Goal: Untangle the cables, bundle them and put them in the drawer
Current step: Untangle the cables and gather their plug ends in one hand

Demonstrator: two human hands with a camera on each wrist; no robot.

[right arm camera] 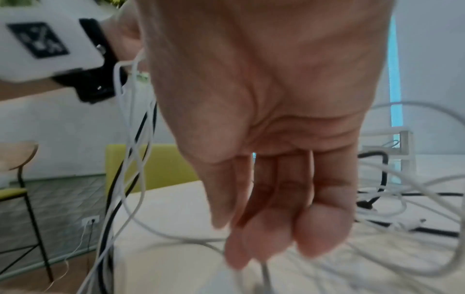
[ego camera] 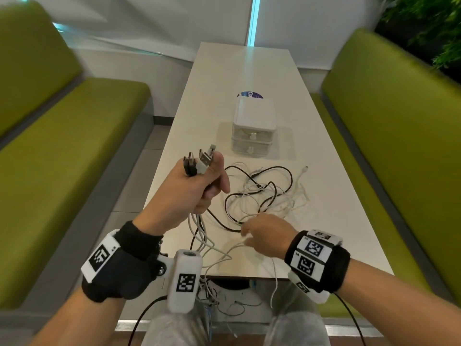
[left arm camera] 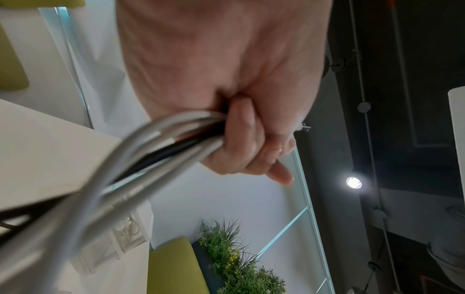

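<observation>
White and black cables (ego camera: 259,196) sprawl knotted on the bench (ego camera: 336,221); left hand (ego camera: 189,188) clenches their gathered plugs, right hand (ego camera: 264,236) pinches 1 white strand; untangling barely begun, bundling pending, drawer unit (ego camera: 253,126) closed.

Green benches (ego camera: 74,136) flank the white table (ego camera: 324,196); a plant (left arm camera: 239,264) stands behind.

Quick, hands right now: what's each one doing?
Left hand: fist closed round several cables, plug ends sticking up.
Right hand: fingers curled loosely over the tangle on the table; whether it pinches a cable cannot be told.
</observation>
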